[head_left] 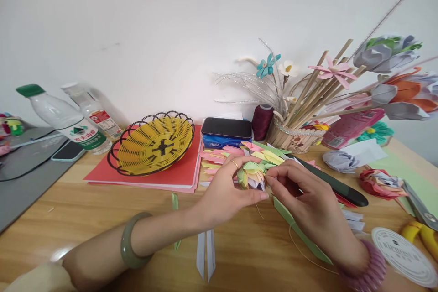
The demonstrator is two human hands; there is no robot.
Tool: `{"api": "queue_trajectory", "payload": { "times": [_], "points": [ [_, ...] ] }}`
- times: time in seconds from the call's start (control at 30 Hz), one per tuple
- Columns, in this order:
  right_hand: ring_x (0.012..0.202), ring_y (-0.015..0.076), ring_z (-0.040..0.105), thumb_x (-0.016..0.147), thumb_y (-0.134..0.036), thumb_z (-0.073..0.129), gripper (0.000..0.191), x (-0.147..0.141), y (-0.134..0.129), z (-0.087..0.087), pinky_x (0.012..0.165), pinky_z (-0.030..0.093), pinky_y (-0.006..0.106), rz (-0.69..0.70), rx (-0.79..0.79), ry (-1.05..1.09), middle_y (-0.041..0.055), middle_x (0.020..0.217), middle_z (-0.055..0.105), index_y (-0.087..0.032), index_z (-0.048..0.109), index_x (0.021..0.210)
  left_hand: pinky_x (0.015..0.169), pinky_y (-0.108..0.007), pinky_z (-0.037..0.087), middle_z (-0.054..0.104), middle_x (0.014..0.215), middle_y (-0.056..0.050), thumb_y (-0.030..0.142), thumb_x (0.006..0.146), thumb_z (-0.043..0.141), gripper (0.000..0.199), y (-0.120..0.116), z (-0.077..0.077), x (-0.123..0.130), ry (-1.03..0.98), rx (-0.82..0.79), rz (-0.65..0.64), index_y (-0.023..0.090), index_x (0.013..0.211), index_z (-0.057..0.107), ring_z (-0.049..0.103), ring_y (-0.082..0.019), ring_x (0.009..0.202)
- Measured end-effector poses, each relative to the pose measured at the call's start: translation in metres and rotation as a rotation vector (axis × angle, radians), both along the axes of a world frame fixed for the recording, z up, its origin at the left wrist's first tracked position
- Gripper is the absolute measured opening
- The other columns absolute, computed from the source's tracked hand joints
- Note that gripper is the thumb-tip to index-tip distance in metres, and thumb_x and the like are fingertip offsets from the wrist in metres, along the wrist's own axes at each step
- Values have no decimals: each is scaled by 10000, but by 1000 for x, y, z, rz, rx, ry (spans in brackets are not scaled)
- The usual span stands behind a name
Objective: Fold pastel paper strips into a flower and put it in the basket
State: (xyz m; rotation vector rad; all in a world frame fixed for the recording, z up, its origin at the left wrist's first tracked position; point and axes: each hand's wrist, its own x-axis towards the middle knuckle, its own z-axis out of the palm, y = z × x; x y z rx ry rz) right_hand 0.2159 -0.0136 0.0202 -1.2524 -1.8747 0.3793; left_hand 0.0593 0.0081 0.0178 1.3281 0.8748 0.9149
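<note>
A folded paper flower [252,175] with green, yellow and white petals is held above the wooden table. My left hand [228,185] curls round its left side, thumb below and fingers over the top. At the flower's right edge, my right hand [301,191] pinches with thumb and forefinger; the exact spot is partly hidden by the fingers. A thin tan cord [293,232] runs below the hands, and a short end hangs under the flower. Behind lie pink and yellow folded paper pieces [214,157]. White folded strips [205,255] and a green strip [175,200] lie nearer me.
A yellow woven basket [157,146] rests on red paper [99,171] at the left, near two bottles [77,121]. Behind my hands are a phone [226,127] and a maroon thread spool [262,121]. At right stand a basket of sticks [294,139], scissors [419,232] and a white spool [402,255].
</note>
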Motion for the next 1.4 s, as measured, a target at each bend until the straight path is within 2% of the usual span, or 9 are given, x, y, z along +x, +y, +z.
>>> {"api": "queue_trajectory", "payload": {
  "times": [0.23,0.43,0.53,0.63,0.77,0.87,1.07,1.23,1.4],
  "points": [
    [544,114,447,802,-264,496,118,-2,-4,2,484,354,236,-46,-129,46,-16,608,492,-201,561,726,905,-367,384,468,1119,-59,189,612,697,477,-2,-5,0,51,137,33,233,1056,528,469,-217,1052],
    [538,106,464,734,-372,555,200,-3,1,13,477,359,219,-41,-505,310,-11,609,538,-185,577,667,947,-362,354,429,1102,-53,166,645,669,455,-4,-4,-1,113,251,13,237,1066,513,437,-198,1077],
    [552,104,486,689,-407,604,232,-2,4,14,494,384,213,-24,-582,414,-8,626,555,-181,568,651,961,-363,338,424,1102,-49,163,646,670,468,-4,-4,-2,117,273,7,243,1078,507,428,-194,1084],
    [532,100,479,728,-376,588,193,-1,2,10,466,380,210,-43,-416,324,-17,600,531,-190,564,684,955,-363,338,432,1103,-50,171,647,672,472,-3,-5,-2,90,283,6,247,1082,503,429,-199,1084],
    [540,94,498,761,-213,574,25,-1,-7,1,470,380,215,-133,211,-82,-4,651,562,-191,584,766,937,-364,353,444,1125,-55,183,656,666,465,-4,-6,-2,50,252,10,249,1086,503,449,-209,1075],
    [597,101,558,745,-141,592,102,0,-9,-3,534,422,218,-144,493,-316,11,711,614,-178,575,839,959,-370,337,455,1130,-55,187,660,665,461,-6,-7,-2,46,249,20,246,1088,503,450,-210,1083],
    [643,144,576,783,-140,563,164,5,-11,-2,580,441,263,-107,605,-576,47,737,623,-137,552,946,966,-358,341,441,1123,-53,172,668,659,451,-7,-5,0,89,306,44,251,1086,508,431,-202,1100],
    [669,161,568,810,-139,526,149,6,-12,0,588,433,283,-49,600,-618,74,766,620,-102,553,952,968,-328,344,428,1117,-55,150,677,645,441,-8,-2,0,147,373,54,243,1085,507,424,-189,1103],
    [602,128,560,782,-155,558,96,3,-9,-2,559,414,258,-144,606,-603,33,700,613,-137,580,874,973,-324,342,427,1110,-57,147,682,633,442,-8,0,1,193,360,36,233,1096,504,424,-183,1102]
  ]
}}
